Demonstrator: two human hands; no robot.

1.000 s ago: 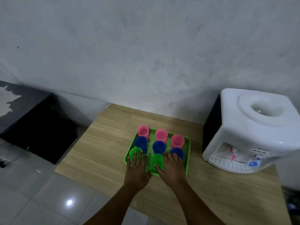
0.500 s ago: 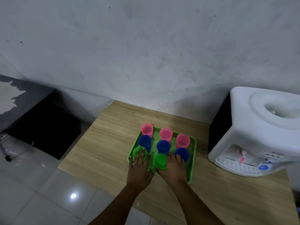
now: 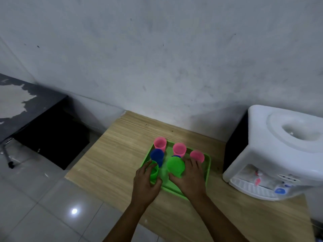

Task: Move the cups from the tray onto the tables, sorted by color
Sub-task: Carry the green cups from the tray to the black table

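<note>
Two green plastic cups are gripped on the green tray [image 3: 208,172]: the left hand [image 3: 145,182] wraps an upright green cup [image 3: 153,170], the right hand [image 3: 190,179] holds a tilted green cup [image 3: 175,165]. Three pink cups [image 3: 179,149] and a blue cup [image 3: 157,155] stand behind, on the wooden surface [image 3: 113,154].

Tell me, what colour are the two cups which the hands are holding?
Both cups are green, seen clearly in the head view.

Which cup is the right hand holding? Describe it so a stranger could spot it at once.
Find the white water dispenser on the wooden table; the green tray lies just left of it. In the tray's near row, the green cup in the right hand is the one raised and tilted, unlike the upright green cup beside it.
</note>
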